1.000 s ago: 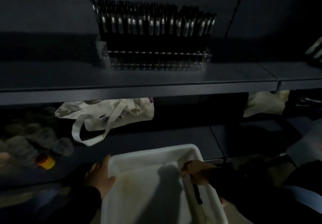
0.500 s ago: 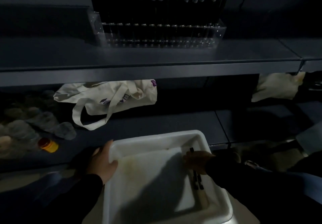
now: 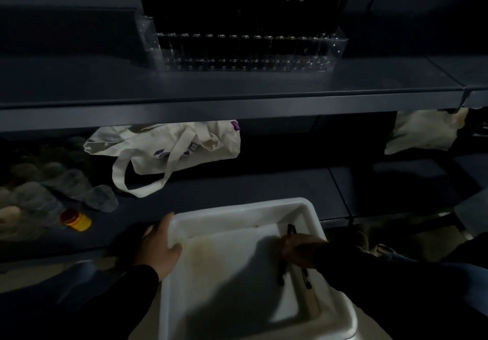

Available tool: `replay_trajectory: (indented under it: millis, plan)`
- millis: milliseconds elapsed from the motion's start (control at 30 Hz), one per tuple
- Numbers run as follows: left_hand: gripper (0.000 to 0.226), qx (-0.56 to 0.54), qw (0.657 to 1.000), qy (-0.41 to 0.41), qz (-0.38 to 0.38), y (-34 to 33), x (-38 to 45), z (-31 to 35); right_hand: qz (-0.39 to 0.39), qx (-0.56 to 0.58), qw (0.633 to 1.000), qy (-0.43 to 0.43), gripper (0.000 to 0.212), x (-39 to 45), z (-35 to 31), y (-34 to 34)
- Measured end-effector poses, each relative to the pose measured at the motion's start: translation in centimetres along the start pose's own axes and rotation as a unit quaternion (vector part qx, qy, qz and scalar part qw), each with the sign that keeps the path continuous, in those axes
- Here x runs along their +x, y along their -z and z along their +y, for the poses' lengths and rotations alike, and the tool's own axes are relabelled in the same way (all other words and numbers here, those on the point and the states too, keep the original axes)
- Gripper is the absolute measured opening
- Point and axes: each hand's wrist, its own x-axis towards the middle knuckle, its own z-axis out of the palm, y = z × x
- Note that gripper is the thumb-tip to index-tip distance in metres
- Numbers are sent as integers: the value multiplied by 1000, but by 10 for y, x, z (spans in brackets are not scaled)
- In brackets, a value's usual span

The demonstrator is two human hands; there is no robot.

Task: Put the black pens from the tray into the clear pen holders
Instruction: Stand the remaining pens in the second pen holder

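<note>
We are looking down at slim black pens [image 3: 291, 231] lying along the right wall of a white plastic tray [image 3: 237, 207], a rectangular bin with rounded corners and a thick rolled rim, its smooth floor showing faint yellowish stains. The right hand [image 3: 299, 252] is reaching into the tray with fingers curled down over the pens; ends are sticking out beyond the knuckles and below the palm, and the hand appears to be gripping at least one, though in this dim light we cannot tell how many. The left hand [image 3: 159, 247] is holding the tray's left rim, thumb hooked over the edge and fingers lying along the outer wall. Both arms are wearing dark sleeves.

Above, on the upper shelf [image 3: 237, 86], a flat dark metal board, a clear holder [image 3: 237, 51] of glossy hard plastic is standing, divided into many narrow slots. It is carrying a dense row of upright black pens with silvery clips [image 3: 237, 1], their tops running out of view.

On the lower shelf [image 3: 264, 189], a cream cloth tote [image 3: 184, 146] with a purple print is lying crumpled, its long strap looping forward. To its left, a cluster of cloudy clear cups [image 3: 66, 181] is lying on its side, with a small yellow jar [image 3: 78, 219] capped in red beside them. At far right, another pale cloth bag [image 3: 422, 133] is sitting under the upper shelf.
</note>
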Motion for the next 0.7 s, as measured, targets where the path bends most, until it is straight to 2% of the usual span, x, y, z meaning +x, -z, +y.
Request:
replay_trajectory:
  millis: [33,67,133,233,333,433,467,567,600,700]
  plan:
    - [77,2,1000,-2,0,0,0,0,14,40,999,-20,36,1,-4,-1]
    - [77,4,1000,-5,-1,0,0,1,-3,46,997,-60,36,3,-8,0]
    - [77,6,1000,-7,-7,0,0,1,-8,103,992,-68,35,5,-13,0]
    - [79,40,999,-20,-12,4,1,1,7,166,985,-50,31,-4,-26,10]
    - [80,46,998,-37,6,13,2,6,57,230,971,-19,35,-10,-29,20]
    - [73,14,997,-63,36,30,-1,17,131,304,943,22,21,-34,-37,43]
    - [69,4,996,-75,50,37,-4,22,159,330,929,44,13,-42,-40,52]
    - [58,-22,985,-121,119,61,-12,44,251,330,900,136,26,-67,-45,82]
    - [54,-39,978,-140,148,71,-14,53,268,347,885,157,25,-77,-50,96]
    - [49,-79,934,-228,263,102,-13,80,349,354,844,199,15,-102,-63,147]
